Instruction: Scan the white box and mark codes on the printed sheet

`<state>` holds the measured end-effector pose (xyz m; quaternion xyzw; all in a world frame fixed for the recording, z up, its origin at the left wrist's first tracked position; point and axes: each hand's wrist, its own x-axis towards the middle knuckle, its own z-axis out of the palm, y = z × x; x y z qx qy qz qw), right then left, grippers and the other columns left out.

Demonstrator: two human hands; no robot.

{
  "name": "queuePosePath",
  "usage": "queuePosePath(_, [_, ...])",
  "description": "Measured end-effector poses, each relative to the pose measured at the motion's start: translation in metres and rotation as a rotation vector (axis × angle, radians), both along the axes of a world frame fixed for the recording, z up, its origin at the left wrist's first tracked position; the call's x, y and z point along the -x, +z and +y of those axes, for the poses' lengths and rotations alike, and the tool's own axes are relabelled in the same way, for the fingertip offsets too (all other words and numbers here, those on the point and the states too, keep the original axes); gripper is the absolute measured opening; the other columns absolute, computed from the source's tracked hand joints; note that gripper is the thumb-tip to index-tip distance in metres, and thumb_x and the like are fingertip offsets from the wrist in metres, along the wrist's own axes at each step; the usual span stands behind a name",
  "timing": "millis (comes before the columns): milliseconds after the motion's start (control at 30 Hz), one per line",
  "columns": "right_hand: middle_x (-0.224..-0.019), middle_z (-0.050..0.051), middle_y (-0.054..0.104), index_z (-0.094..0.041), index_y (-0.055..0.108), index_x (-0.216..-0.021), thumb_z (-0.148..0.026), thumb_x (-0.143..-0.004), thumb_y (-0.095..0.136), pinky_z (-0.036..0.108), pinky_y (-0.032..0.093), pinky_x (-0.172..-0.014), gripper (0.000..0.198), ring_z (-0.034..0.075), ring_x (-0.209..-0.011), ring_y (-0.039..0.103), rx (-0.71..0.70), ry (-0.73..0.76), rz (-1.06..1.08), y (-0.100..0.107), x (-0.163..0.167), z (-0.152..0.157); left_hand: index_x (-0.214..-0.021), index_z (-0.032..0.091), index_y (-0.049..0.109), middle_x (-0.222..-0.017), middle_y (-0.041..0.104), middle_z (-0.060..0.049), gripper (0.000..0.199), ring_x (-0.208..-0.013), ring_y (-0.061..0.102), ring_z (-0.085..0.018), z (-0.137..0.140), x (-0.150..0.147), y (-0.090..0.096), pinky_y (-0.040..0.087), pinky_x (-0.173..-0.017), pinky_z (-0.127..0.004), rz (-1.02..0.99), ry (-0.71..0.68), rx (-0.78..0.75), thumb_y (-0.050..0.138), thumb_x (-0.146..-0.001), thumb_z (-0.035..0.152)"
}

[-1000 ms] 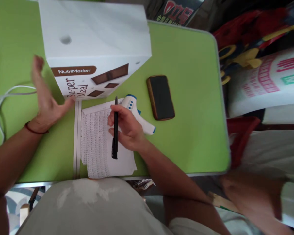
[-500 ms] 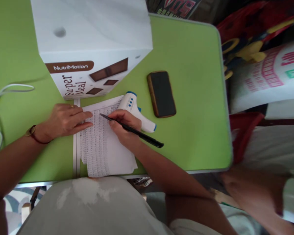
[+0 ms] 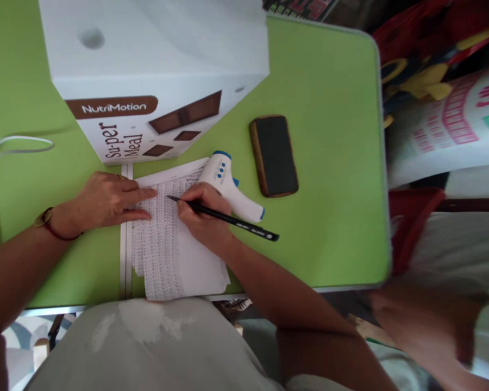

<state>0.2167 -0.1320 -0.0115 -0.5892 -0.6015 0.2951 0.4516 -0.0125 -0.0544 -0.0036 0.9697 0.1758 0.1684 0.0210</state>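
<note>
Sheets of paper [image 3: 199,266] covered in rows of small handwriting lie in a stack near the table's front edge. My left hand [image 3: 110,200] rests at their left side, index finger stretched over the writing and thumb apart from it. Between the fingers of my right hand [image 3: 206,217] is a black pen [image 3: 248,226], its tip at the written rows of the top sheet. A white and blue infrared thermometer [image 3: 224,182] lies just beyond my right hand, partly over the papers' far corner.
A large white NutriMotion box [image 3: 155,81] stands behind the papers. A phone [image 3: 275,155] in a brown-edged case lies to the right on the green table [image 3: 334,179]. A white cable [image 3: 16,140] runs at the left. Another person's blurred arm [image 3: 415,315] shows at lower right.
The pen's tip sits slightly lower on the page, and its rear end has swung up a little. My left index finger is straighter, with the thumb farther from it. The view has shifted slightly.
</note>
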Motion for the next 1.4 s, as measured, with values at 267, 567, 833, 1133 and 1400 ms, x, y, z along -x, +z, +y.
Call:
queuePosePath(267, [-0.06, -0.004, 0.058, -0.027, 0.052, -0.07, -0.024, -0.08, 0.055, 0.031, 0.047, -0.054, 0.011, 0.014, -0.056, 0.054, -0.031, 0.019, -0.118, -0.0015, 0.0005, 0.0001, -0.116, 0.02, 0.072, -0.073, 0.07, -0.001, 0.044, -0.062, 0.065, -0.015, 0.0021, -0.0019, 0.0019, 0.045, -0.055, -0.028, 0.033, -0.057, 0.022, 0.045, -0.106, 0.054])
queuePosePath(567, [-0.059, -0.005, 0.058, -0.027, 0.055, -0.073, -0.025, -0.083, 0.056, 0.029, 0.047, -0.052, 0.009, 0.013, -0.053, 0.053, 0.006, 0.004, -0.077, 0.0003, 0.0013, 0.0015, -0.117, 0.021, 0.073, -0.075, 0.07, -0.003, 0.048, -0.063, 0.065, -0.016, 0.0009, -0.004, 0.0021, 0.045, -0.054, -0.027, 0.108, -0.017, 0.11, 0.039, -0.107, 0.055])
queuePosePath(833, [-0.058, -0.005, 0.058, -0.027, 0.056, -0.075, -0.025, -0.084, 0.057, 0.03, 0.046, -0.052, 0.01, 0.013, -0.053, 0.053, -0.009, -0.001, -0.109, -0.0006, 0.0017, 0.0004, -0.112, 0.02, 0.072, -0.071, 0.069, -0.001, 0.042, -0.057, 0.062, -0.016, 0.0002, -0.0048, -0.0004, 0.042, -0.052, -0.03, 0.007, -0.042, 0.018, 0.044, -0.107, 0.051])
queuePosePath(1133, [-0.063, -0.005, 0.059, -0.026, 0.055, -0.077, -0.017, -0.085, 0.06, 0.03, 0.047, -0.057, 0.013, 0.013, -0.058, 0.055, -0.086, 0.044, -0.095, -0.0023, 0.0018, 0.0002, -0.113, 0.021, 0.072, -0.072, 0.07, 0.0, 0.042, -0.059, 0.063, -0.015, 0.0001, -0.0041, -0.0013, 0.042, -0.052, -0.03, 0.016, -0.036, 0.016, 0.044, -0.107, 0.051])
queuePosePath(1400, [-0.064, -0.005, 0.058, -0.026, 0.054, -0.076, -0.017, -0.084, 0.059, 0.03, 0.047, -0.058, 0.014, 0.014, -0.058, 0.055, -0.083, 0.063, -0.075, -0.0047, -0.0001, 0.0005, -0.116, 0.021, 0.071, -0.075, 0.07, 0.0, 0.046, -0.062, 0.064, -0.014, 0.0002, -0.0038, 0.0008, 0.042, -0.054, -0.028, 0.067, -0.028, 0.035, 0.039, -0.108, 0.052])
